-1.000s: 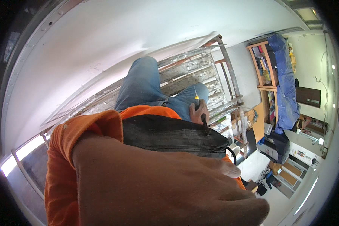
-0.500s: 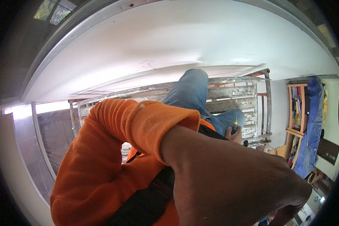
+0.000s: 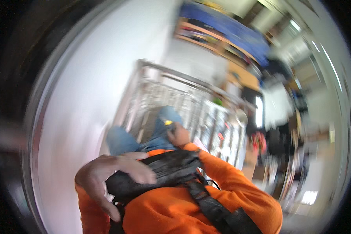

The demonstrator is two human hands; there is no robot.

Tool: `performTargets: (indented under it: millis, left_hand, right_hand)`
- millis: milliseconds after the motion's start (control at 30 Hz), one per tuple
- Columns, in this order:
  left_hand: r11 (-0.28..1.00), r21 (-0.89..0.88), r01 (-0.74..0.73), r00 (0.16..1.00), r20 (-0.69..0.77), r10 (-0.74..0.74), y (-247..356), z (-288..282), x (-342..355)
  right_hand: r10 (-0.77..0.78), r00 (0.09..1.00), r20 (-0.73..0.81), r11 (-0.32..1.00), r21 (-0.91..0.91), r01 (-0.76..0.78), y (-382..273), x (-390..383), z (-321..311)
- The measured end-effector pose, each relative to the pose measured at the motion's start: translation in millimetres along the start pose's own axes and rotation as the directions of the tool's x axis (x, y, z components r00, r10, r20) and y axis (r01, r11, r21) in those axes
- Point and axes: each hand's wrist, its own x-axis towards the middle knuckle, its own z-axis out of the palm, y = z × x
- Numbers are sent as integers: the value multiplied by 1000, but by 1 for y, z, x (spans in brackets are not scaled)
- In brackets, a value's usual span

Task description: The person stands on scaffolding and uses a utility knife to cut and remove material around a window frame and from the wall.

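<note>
My left hand (image 3: 99, 173) is at the lower left, beside a black pouch (image 3: 160, 171) strapped across my orange top. Its thumb and fingers are spread apart and curved, with the fingertips over the pouch's near side; I see nothing held. Farther up, my right hand (image 3: 179, 135) is closed around a small black-and-yellow hand tool (image 3: 168, 123). That hand rests close to my knee in blue jeans (image 3: 168, 114). Blur hides the tool's exact kind.
Beneath me is a slatted platform, worn and splattered, with a metal rail (image 3: 175, 74) at its end. A white wall (image 3: 93, 78) rises along the left. Beyond the rail stand a wooden shelf (image 3: 201, 43) with a blue tarp (image 3: 230, 29) and cluttered goods.
My view has swung round toward the right, bringing the shelf and room into the upper part. My left arm has drawn back from in front of the camera; the right hand keeps the tool.
</note>
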Motion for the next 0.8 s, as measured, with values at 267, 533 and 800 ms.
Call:
performTargets:
  millis: [267,533,800]
  left_hand:
    - [978,19,206,873,-454,-175,-64,0,78]
    - [967,227,118,928,-372,-26,-81,8,148]
    - [895,442,49,998,-66,-23,-74,8,188]
  right_hand:
    - [-5,960,-280,993,111,38,37,-96,-16]
    - [44,913,-406,983,178,32,21,-158,-6]
    - [10,869,-495,991,120,57,19,-175,5]
